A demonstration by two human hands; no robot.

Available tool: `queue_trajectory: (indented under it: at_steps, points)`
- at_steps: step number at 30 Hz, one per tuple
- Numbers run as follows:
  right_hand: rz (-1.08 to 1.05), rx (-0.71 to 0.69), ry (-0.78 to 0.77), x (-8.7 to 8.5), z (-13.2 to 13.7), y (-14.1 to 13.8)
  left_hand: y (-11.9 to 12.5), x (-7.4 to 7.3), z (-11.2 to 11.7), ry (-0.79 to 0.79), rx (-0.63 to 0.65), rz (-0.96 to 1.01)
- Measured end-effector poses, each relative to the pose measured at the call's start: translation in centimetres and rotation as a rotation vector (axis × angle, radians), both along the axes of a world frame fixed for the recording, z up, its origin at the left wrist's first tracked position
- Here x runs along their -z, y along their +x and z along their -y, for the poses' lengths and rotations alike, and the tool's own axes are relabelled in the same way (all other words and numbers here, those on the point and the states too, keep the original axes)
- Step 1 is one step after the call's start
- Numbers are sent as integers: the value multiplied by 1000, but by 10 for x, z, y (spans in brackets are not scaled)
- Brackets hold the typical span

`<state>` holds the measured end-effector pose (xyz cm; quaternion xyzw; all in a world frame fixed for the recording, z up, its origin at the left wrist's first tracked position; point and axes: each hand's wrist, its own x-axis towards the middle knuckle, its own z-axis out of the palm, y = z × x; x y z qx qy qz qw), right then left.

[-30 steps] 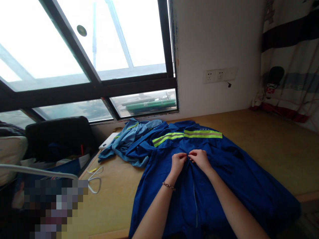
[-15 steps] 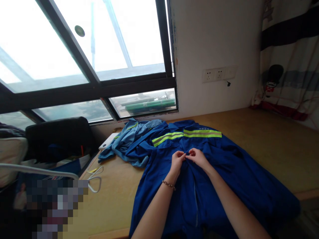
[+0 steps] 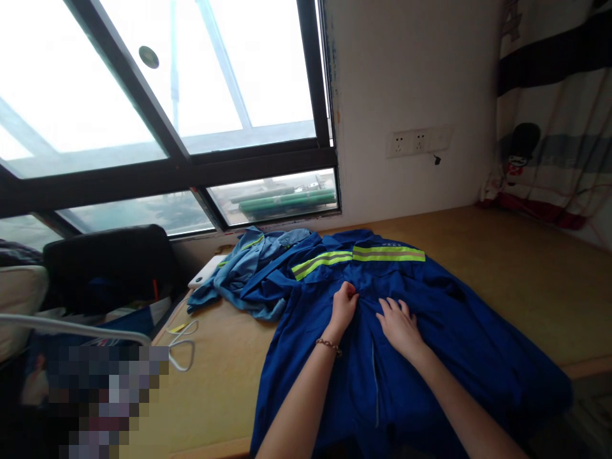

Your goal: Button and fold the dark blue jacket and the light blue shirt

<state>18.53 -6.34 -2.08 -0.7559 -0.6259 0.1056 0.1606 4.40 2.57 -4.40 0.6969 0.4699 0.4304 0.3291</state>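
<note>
- Left hand (image 3: 343,307): fingers drawn together, apparently pinching the front opening of a dark-blue cloth work garment with yellow-and-grey reflective bands (image 3: 396,376), spread directly beneath.
- Right hand (image 3: 400,323): fingers loosely spread, palm down on the garment, gripping nothing.
- Light-blue crumpled cloth garment (image 3: 243,271): on the yellowish counter (image 3: 215,382), left of the left fingers.
- Step, as judged: front opening being handled.
- Next move: seemingly calls for a steady left pinch, right fingers free.

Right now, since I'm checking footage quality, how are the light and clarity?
Head view: the window glares nearly white; head view: the blue clothing is dim, darkest toward the bottom edge; head view: the left hand and right hand are readable; head view: blocky pixels hide the lower-left corner.
</note>
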Motion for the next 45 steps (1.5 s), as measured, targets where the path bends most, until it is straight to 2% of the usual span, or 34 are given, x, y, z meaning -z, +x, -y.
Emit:
queue_trajectory:
  at_steps: [2, 4, 7, 11, 15, 17, 20, 22, 24, 26, 28, 30, 31, 34, 37, 39, 42, 45]
  points:
    - [91, -19, -50, 8, 10, 4, -1, -2, -10, 32, 19, -28]
    - [129, -54, -53, 14, 6, 10, -2, -4, -24, 53, 52, -39]
    - [156, -100, -33, 15, -22, 20, -4, -11, -48, 58, 74, -36]
    - [157, -163, -1, 5, -66, 31, -4, -23, -76, 22, 43, -2]
    - [121, -169, 37, -4, -87, 36, -1, -27, -83, -31, 10, 35]
    - [102, -152, 102, -7, -85, 37, -4, -25, -76, -42, 9, 45]
    - [90, -144, 260, -12, -71, 35, -18, -19, -54, -84, -29, 57]
    - [85, -148, 314, -15, -57, 28, -31, -16, -34, -218, -91, 40]
    - [68, -139, 268, -18, -44, 15, -43, -18, -15, -422, -93, 31]
    - [55, -112, 153, -19, -33, 1, -50, -23, 0, -585, 28, 108]
    - [63, -67, 53, -17, -26, -13, -50, -30, 11, -649, 198, 244]
    - [73, -31, 16, -15, -20, -21, -44, -35, 17, -635, 311, 291]
    - [73, -25, 19, -14, -19, -23, -40, -37, 20, -603, 332, 251]
    - [31, -43, 33, -12, -18, -19, -27, -34, 27, -377, 259, -24]
    - [-170, -34, -8, -13, -24, -7, -17, -25, 35, -132, 107, -260]
    - [-459, -22, -20, -15, -29, 1, -13, -20, 40, -61, 37, -316]
    - [-958, -27, -49, -16, -31, 8, -10, -15, 42, -52, 24, -226]
    - [-1193, -16, -145, -16, -27, 7, -8, -11, 40, -144, 66, 0]
